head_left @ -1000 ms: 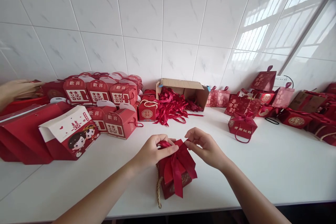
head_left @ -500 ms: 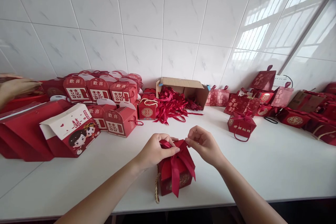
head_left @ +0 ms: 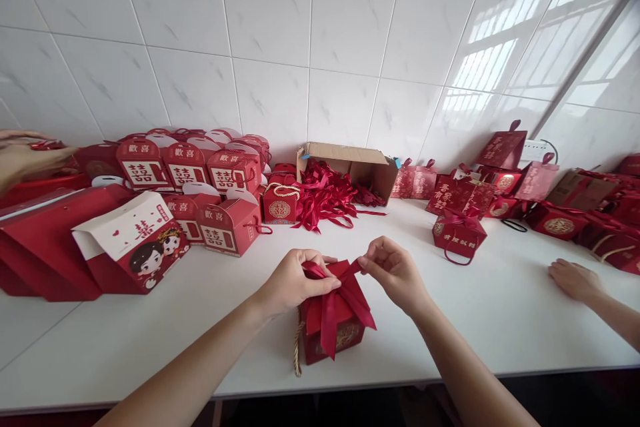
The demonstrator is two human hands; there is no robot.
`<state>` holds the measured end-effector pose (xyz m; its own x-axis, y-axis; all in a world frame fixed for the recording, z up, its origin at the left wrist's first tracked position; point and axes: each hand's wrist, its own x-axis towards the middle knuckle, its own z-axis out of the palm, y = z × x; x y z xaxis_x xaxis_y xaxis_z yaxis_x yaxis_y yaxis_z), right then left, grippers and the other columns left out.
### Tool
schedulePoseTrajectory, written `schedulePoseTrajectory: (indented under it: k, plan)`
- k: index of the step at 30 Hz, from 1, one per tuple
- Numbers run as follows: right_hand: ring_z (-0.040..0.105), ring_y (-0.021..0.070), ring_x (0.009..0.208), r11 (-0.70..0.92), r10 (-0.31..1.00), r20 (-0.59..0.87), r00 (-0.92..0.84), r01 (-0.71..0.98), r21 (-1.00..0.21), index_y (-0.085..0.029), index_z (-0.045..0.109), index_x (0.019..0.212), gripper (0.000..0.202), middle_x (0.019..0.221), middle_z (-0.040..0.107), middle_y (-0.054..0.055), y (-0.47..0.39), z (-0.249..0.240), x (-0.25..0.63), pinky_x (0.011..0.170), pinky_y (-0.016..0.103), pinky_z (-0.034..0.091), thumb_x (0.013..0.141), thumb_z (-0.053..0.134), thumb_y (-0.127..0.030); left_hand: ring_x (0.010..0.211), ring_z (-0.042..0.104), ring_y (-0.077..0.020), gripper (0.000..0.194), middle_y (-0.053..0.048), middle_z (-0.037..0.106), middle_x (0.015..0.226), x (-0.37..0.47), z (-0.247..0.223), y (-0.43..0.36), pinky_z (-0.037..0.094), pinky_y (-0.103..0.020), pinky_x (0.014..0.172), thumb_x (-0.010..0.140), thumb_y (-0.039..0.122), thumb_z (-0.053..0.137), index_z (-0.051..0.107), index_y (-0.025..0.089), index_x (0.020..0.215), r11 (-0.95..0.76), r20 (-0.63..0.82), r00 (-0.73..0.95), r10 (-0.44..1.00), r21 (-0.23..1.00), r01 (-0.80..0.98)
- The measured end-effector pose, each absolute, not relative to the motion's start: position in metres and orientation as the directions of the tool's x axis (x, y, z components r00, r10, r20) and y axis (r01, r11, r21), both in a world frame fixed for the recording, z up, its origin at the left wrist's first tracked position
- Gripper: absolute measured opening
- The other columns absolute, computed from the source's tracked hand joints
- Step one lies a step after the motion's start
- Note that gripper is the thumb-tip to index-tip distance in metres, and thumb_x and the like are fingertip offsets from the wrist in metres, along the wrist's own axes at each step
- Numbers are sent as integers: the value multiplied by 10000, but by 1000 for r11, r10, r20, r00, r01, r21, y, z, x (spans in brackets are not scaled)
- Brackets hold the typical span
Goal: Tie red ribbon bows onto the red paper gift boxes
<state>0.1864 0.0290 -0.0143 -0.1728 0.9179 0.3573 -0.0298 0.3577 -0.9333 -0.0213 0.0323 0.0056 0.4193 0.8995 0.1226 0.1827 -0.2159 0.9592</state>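
Note:
A red gift box (head_left: 313,340) with a gold emblem stands near the table's front edge, a twisted gold cord handle (head_left: 298,347) hanging at its left side. Across its top lies a dark red satin ribbon (head_left: 330,327), two tails draping down the front. My left hand (head_left: 300,283) is closed on one loop of the ribbon, its thumb pressed by the knot. Between thumb and forefinger, my right hand (head_left: 393,273) pinches another part of the ribbon, held up at the box's right side.
Behind are a cardboard box (head_left: 383,177) spilling loose red ribbons (head_left: 325,197), and stacked red boxes (head_left: 220,233) at left. A small bowed box (head_left: 459,237) stands to the right. Other people's hands show at far left (head_left: 30,160) and far right (head_left: 575,279).
My right hand has drawn a piece of ribbon slightly up and to the right. My left hand keeps its hold. Another person's hand has appeared on the table at right.

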Motion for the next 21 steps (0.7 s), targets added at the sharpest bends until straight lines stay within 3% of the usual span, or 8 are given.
schedulePoseTrajectory:
  k: [3, 7, 10, 15, 21]
  plan:
    - [543, 111, 633, 311, 925, 315, -210, -54, -949, -201, 489, 838, 257, 649, 558, -41, 25, -13, 187, 635, 254, 434, 810, 678, -373, 1163, 566, -283, 213, -70, 715, 856, -22, 9, 31, 459, -369, 932, 650, 291, 777, 596, 177, 643, -190, 103, 431, 897, 968, 163]
    - [535, 102, 647, 271, 931, 277, -240, -56, -961, -206, 503, 898, 231, 681, 572, -37, 22, -12, 190, 627, 238, 417, 834, 656, -367, 1129, 594, -273, 310, -56, 715, 789, -22, 10, 30, 457, -376, 942, 701, 330, 744, 497, 193, 574, -150, 99, 423, 901, 985, 90]
    - [536, 97, 646, 301, 928, 306, -215, -52, -952, -199, 520, 872, 218, 683, 575, -34, 22, -12, 189, 630, 234, 420, 832, 660, -361, 1135, 592, -275, 375, -68, 730, 819, -22, 7, 31, 450, -383, 961, 680, 332, 762, 444, 197, 534, -170, 108, 428, 897, 979, 110]
    - [551, 100, 641, 327, 923, 343, -174, -115, -938, -194, 528, 810, 229, 668, 596, -29, 25, -12, 187, 641, 240, 444, 799, 700, -345, 1148, 585, -306, 261, -103, 732, 905, -21, 6, 33, 482, -393, 914, 657, 354, 773, 603, 170, 587, -213, 106, 427, 898, 954, 210]
    - [567, 109, 644, 261, 948, 286, -141, -169, -950, -187, 511, 706, 299, 650, 619, -19, 28, -18, 187, 662, 257, 462, 732, 759, -351, 1137, 593, -309, 275, -77, 723, 753, -21, 3, 34, 476, -410, 920, 649, 320, 775, 575, 185, 518, -243, 136, 443, 886, 950, 196]
